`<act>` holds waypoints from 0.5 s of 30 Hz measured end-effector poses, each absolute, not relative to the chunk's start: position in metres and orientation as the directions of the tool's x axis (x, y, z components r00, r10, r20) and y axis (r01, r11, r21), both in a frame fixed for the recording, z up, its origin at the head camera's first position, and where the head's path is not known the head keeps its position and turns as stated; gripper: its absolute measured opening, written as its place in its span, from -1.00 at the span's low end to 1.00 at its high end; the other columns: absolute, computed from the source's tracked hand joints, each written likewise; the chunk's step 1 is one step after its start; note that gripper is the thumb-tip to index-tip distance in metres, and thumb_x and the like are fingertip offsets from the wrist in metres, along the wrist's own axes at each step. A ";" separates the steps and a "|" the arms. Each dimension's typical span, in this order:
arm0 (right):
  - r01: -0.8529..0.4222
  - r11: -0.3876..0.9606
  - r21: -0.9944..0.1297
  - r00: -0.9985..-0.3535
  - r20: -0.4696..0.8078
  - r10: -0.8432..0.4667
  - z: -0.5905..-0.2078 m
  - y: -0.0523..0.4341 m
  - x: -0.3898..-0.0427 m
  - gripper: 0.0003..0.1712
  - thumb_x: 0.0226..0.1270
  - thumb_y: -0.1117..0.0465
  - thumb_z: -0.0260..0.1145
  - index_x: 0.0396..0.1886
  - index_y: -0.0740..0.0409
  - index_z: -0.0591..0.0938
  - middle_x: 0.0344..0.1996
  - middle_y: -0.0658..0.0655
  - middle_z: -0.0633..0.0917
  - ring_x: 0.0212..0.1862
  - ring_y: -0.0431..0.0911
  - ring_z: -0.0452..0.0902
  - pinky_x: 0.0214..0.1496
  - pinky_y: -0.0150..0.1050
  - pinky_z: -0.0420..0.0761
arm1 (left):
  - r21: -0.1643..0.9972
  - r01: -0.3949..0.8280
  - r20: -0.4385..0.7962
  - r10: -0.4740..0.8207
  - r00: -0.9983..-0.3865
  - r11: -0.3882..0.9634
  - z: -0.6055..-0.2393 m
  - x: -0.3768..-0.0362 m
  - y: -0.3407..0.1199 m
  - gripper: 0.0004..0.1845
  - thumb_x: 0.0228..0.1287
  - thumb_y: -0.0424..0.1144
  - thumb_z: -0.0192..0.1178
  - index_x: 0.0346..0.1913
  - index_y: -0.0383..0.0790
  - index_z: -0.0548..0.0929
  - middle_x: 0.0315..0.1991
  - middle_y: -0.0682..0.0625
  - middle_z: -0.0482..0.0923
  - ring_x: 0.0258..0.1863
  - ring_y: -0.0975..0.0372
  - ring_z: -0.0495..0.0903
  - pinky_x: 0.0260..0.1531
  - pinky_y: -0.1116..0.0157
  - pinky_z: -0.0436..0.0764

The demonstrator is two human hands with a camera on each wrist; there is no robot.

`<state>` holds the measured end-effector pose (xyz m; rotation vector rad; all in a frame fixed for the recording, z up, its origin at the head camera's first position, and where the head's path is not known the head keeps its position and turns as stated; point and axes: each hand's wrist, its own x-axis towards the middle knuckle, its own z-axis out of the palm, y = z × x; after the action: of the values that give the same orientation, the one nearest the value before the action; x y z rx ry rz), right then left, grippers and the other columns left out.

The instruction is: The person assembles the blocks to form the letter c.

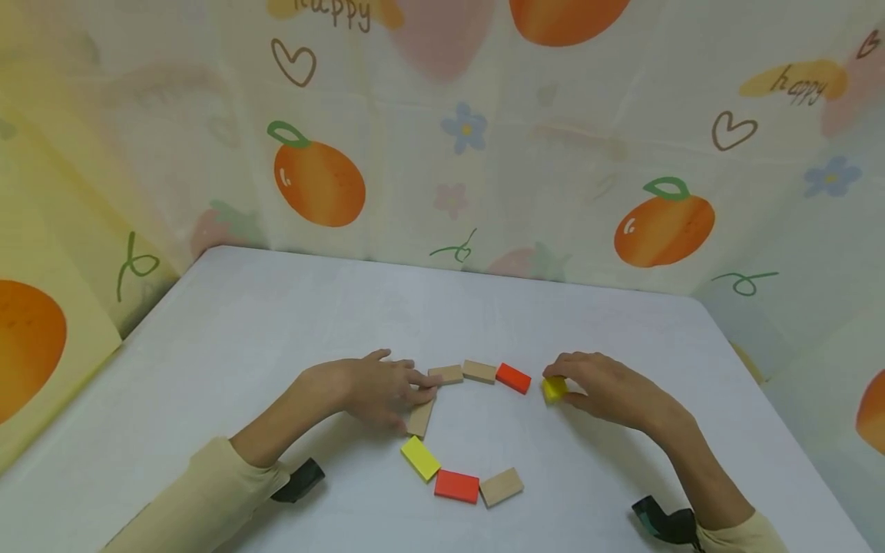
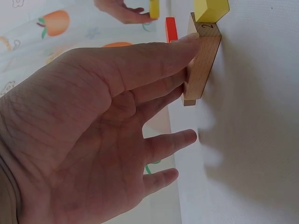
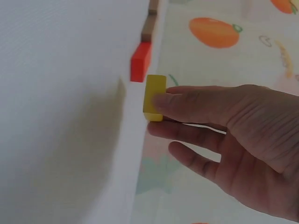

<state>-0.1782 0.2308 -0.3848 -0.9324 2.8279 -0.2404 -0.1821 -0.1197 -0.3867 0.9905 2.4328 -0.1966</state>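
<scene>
Flat blocks lie in a broken ring on the white table (image 1: 228,338). My left hand (image 1: 413,390) rests with straight fingers on a wooden block (image 1: 420,417), close to a second wooden block (image 1: 445,374). In the left wrist view the fingers (image 2: 187,44) press the wooden block's (image 2: 204,60) edge, below a yellow block (image 2: 211,9). My right hand (image 1: 561,382) pinches a small yellow block (image 1: 554,389) on the table, just right of a red block (image 1: 514,378). The right wrist view shows its fingertips (image 3: 163,101) on that yellow block (image 3: 155,91), with the red block (image 3: 141,60) beyond it.
A third wooden block (image 1: 480,371) lies at the ring's top. Along the near side lie a yellow block (image 1: 420,458), a red block (image 1: 456,486) and a wooden block (image 1: 501,487). Printed fabric walls (image 1: 442,153) enclose the table on three sides.
</scene>
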 end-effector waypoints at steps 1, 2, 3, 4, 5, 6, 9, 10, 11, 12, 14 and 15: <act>-0.577 0.790 -0.206 -0.790 -0.103 -0.604 -0.382 0.231 -0.176 -0.60 0.21 0.33 0.57 0.06 0.06 0.76 -0.04 0.01 0.81 0.03 -0.03 0.72 0.12 -0.08 0.79 | 0.057 0.687 -0.502 0.616 -0.607 0.724 -0.387 -0.182 -0.120 -0.25 0.46 0.14 0.27 0.62 0.19 0.28 0.67 0.28 0.14 0.69 0.05 0.15 0.67 -0.18 0.08; -0.581 0.785 -0.212 -0.784 -0.110 -0.610 -0.379 0.231 -0.174 -0.63 0.21 0.34 0.57 0.02 0.04 0.76 -0.07 -0.02 0.80 0.00 -0.05 0.71 0.11 -0.10 0.79 | 0.057 0.690 -0.501 0.619 -0.605 0.721 -0.387 -0.182 -0.120 -0.25 0.46 0.14 0.26 0.62 0.18 0.28 0.67 0.27 0.14 0.69 0.04 0.15 0.67 -0.18 0.09; -0.587 0.779 -0.220 -0.777 -0.115 -0.618 -0.376 0.230 -0.172 -0.67 0.22 0.34 0.56 -0.03 0.01 0.76 -0.10 -0.04 0.79 -0.02 -0.07 0.70 0.09 -0.12 0.79 | 0.058 0.691 -0.501 0.620 -0.604 0.721 -0.387 -0.182 -0.120 -0.25 0.46 0.14 0.26 0.62 0.19 0.28 0.67 0.28 0.14 0.69 0.04 0.15 0.67 -0.18 0.09; -0.599 0.768 -0.227 -0.766 -0.117 -0.632 -0.374 0.230 -0.170 -0.70 0.22 0.35 0.55 -0.08 -0.01 0.75 -0.13 -0.07 0.78 -0.06 -0.09 0.69 0.06 -0.15 0.79 | 0.055 0.693 -0.501 0.621 -0.603 0.718 -0.387 -0.182 -0.120 -0.25 0.46 0.14 0.26 0.62 0.18 0.28 0.67 0.27 0.14 0.69 0.04 0.16 0.66 -0.18 0.10; -0.612 0.756 -0.232 -0.753 -0.120 -0.646 -0.372 0.229 -0.169 -0.72 0.22 0.35 0.55 -0.14 -0.04 0.74 -0.16 -0.10 0.76 -0.10 -0.12 0.66 0.03 -0.19 0.79 | 0.052 0.695 -0.501 0.621 -0.603 0.717 -0.386 -0.181 -0.120 -0.25 0.46 0.14 0.26 0.62 0.18 0.28 0.67 0.27 0.14 0.68 0.04 0.16 0.66 -0.18 0.10; -0.626 0.743 -0.235 -0.739 -0.123 -0.662 -0.370 0.227 -0.167 -0.73 0.22 0.35 0.55 -0.18 -0.06 0.72 -0.19 -0.12 0.75 -0.13 -0.15 0.64 0.00 -0.23 0.78 | 0.054 0.693 -0.501 0.620 -0.604 0.719 -0.386 -0.181 -0.120 -0.25 0.46 0.14 0.26 0.62 0.18 0.28 0.67 0.27 0.14 0.68 0.04 0.16 0.66 -0.18 0.10; -0.656 0.713 -0.247 -0.705 -0.135 -0.696 -0.368 0.222 -0.162 -0.75 0.23 0.33 0.54 -0.26 -0.10 0.68 -0.24 -0.16 0.72 -0.18 -0.19 0.61 -0.07 -0.33 0.74 | 0.063 0.687 -0.503 0.618 -0.605 0.724 -0.385 -0.181 -0.120 -0.25 0.46 0.13 0.27 0.62 0.18 0.28 0.67 0.27 0.15 0.68 0.04 0.16 0.67 -0.18 0.08; -0.666 0.703 -0.249 -0.694 -0.139 -0.707 -0.367 0.220 -0.160 -0.75 0.23 0.32 0.55 -0.25 -0.10 0.68 -0.24 -0.16 0.72 -0.19 -0.20 0.61 -0.07 -0.35 0.74 | 0.065 0.685 -0.502 0.617 -0.606 0.726 -0.385 -0.181 -0.120 -0.25 0.45 0.13 0.27 0.62 0.18 0.28 0.67 0.26 0.15 0.68 0.04 0.16 0.67 -0.17 0.08; -0.668 0.700 -0.251 -0.688 -0.148 -0.710 -0.367 0.218 -0.159 -0.75 0.23 0.30 0.55 -0.23 -0.11 0.69 -0.24 -0.17 0.72 -0.18 -0.20 0.60 -0.06 -0.36 0.74 | 0.070 0.682 -0.502 0.616 -0.607 0.728 -0.385 -0.181 -0.120 -0.25 0.45 0.13 0.27 0.62 0.18 0.29 0.67 0.26 0.16 0.69 0.04 0.16 0.68 -0.17 0.07; -0.670 0.697 -0.256 -0.683 -0.155 -0.713 -0.367 0.215 -0.156 -0.74 0.23 0.29 0.56 -0.21 -0.11 0.69 -0.23 -0.18 0.72 -0.17 -0.21 0.61 -0.04 -0.35 0.74 | 0.074 0.679 -0.501 0.616 -0.608 0.730 -0.385 -0.181 -0.120 -0.25 0.45 0.12 0.28 0.62 0.18 0.29 0.67 0.26 0.16 0.69 0.04 0.16 0.68 -0.17 0.07; -0.670 0.693 -0.266 -0.674 -0.173 -0.718 -0.367 0.211 -0.153 -0.73 0.22 0.28 0.57 -0.16 -0.11 0.71 -0.21 -0.19 0.73 -0.15 -0.21 0.61 -0.01 -0.32 0.75 | 0.075 0.681 -0.499 0.618 -0.607 0.729 -0.385 -0.181 -0.120 -0.25 0.45 0.12 0.28 0.62 0.18 0.29 0.67 0.25 0.17 0.68 0.04 0.16 0.67 -0.18 0.07; -0.669 0.692 -0.271 -0.670 -0.181 -0.720 -0.367 0.209 -0.151 -0.72 0.22 0.27 0.57 -0.14 -0.12 0.72 -0.20 -0.19 0.74 -0.14 -0.21 0.61 0.01 -0.30 0.76 | 0.073 0.682 -0.498 0.619 -0.608 0.728 -0.385 -0.181 -0.120 -0.25 0.45 0.12 0.28 0.62 0.18 0.29 0.67 0.25 0.17 0.68 0.04 0.16 0.67 -0.18 0.07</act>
<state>-0.1507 0.2090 -0.3670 -1.1046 2.6303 -0.2631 -0.1807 -0.1196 -0.3847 0.9881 2.4311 -0.1693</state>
